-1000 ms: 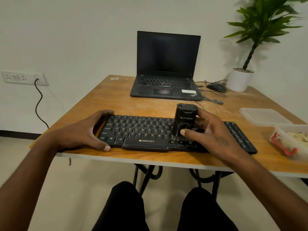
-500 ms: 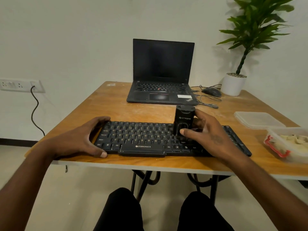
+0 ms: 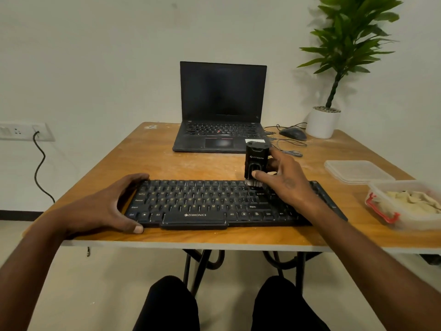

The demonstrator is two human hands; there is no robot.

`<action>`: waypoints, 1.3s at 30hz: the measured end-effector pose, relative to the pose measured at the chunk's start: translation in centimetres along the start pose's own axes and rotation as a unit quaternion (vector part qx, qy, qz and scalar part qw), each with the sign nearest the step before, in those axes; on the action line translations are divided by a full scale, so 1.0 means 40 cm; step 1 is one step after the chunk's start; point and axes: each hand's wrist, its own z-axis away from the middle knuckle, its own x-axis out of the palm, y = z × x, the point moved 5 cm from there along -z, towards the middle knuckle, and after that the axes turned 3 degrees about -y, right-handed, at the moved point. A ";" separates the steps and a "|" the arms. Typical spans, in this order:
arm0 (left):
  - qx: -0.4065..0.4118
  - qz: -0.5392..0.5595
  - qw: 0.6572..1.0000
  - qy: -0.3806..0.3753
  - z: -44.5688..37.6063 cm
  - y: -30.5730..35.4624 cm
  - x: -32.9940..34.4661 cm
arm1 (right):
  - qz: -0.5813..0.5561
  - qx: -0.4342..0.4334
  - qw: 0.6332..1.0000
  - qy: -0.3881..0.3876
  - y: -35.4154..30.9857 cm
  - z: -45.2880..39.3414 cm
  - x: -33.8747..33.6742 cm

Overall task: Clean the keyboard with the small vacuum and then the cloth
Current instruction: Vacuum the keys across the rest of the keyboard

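You can read "ZEBRONICS" in white on the front lip of the keyboard (image 3: pixel 214 206), at 6 o'clock below its space bar. Its bottom-row keys show "Ctrl" and "Alt". The small vacuum (image 3: pixel 256 163) carries a white brand word on its body, too blurred to spell out.

We saw our right hand (image 3: pixel 285 180) gripping the small black vacuum (image 3: pixel 256 163) upright, its brush on the top rows of the Zebronics keyboard (image 3: pixel 214 204). Our left hand (image 3: pixel 112 206) clasped the keyboard's left end on the wooden table (image 3: pixel 167 161).
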 end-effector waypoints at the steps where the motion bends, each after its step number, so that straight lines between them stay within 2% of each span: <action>1: 0.001 -0.001 1.000 0.001 -0.001 -0.001 0.000 | -0.004 0.001 1.000 -0.001 0.002 0.003 -0.001; 9: 0.000 -0.002 1.000 0.005 -0.007 -0.010 0.000 | -0.085 0.010 0.994 -0.062 -0.010 0.157 -0.046; 13: 0.002 -0.008 1.000 0.010 -0.012 -0.011 -0.004 | -0.096 0.003 0.993 -0.063 -0.008 0.176 -0.060; 23: 0.005 0.013 1.000 -0.005 -0.028 -0.041 -0.012 | -0.018 0.001 1.000 0.018 0.038 0.024 -0.069; 32: 0.005 0.021 1.000 0.010 -0.033 -0.058 -0.014 | -0.061 0.001 0.996 -0.058 0.029 0.168 -0.101; 39: 0.001 0.034 0.999 0.014 -0.046 -0.067 -0.023 | 0.032 -0.035 0.998 -0.037 0.000 0.104 -0.091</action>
